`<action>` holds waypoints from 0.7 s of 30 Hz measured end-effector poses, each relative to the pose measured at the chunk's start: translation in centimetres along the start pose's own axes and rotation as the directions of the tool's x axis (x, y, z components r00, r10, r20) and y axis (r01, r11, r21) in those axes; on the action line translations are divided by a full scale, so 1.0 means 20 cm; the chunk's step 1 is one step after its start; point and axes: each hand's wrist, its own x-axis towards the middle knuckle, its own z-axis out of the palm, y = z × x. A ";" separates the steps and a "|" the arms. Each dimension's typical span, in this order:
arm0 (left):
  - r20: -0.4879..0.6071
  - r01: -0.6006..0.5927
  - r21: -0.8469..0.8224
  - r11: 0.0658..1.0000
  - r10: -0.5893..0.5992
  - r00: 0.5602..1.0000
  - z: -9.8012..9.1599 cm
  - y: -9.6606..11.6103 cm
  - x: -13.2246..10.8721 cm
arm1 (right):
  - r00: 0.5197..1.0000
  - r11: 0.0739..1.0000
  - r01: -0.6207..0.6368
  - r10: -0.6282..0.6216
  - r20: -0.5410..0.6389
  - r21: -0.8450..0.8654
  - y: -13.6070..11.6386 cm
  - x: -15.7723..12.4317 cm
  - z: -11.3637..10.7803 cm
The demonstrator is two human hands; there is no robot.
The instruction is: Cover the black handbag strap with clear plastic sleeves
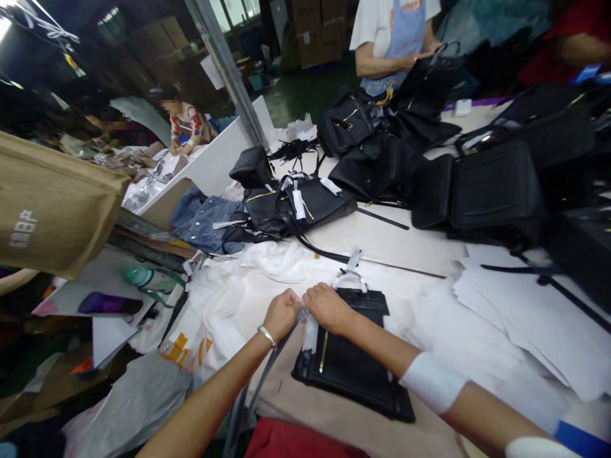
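A black handbag [358, 372] with a gold zip lies flat on the table in front of me, its handle [351, 278] wrapped in white material. My left hand [283, 312], with a silver bangle at the wrist, is closed at the bag's left edge. My right hand [329, 308] is closed right beside it, above the bag's upper left part. Between them shows a bit of clear wrapping on a dark strap [272, 362], which runs down toward my lap. The fingers hide the exact hold. A white wrapped piece [310, 334] lies under my right hand.
White paper sheets [515, 318] spread to the right. Crumpled white wrapping [229, 299] lies left. Black bags [305, 203] pile up farther back, near a denim garment [205, 219]. A co-worker in a blue apron [405, 38] handles a bag across the table. A tan cloth [57, 203] hangs at left.
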 end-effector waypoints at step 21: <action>0.139 0.051 0.282 0.958 -0.093 0.986 0.29 0.14 0.34 | 0.961 0.953 -0.272 0.261 0.093 0.133 0.29 -0.10 0.14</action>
